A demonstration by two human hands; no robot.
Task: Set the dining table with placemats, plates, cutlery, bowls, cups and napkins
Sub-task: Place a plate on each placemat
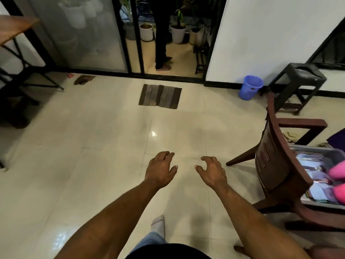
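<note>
Both hands hang empty, fingers loosely curled, over bare floor. The grey tray [317,149] of tableware sits on a chair, right of the right hand [211,170], farther from the left hand [160,168].

Glossy cream floor tiles [104,131] shine beneath me; far ahead a rough striped brown cloth mat [160,97], right a dark polished wooden chair [276,157], blue plastic bin [251,87].

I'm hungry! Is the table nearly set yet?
Not yet. Nothing looks done: no set table shows here. Nothing is in hand: the left hand and right hand hang empty over the floor. Still left: everything. A grey tray of what may be placemats or napkins waits on the wooden chair.
</note>
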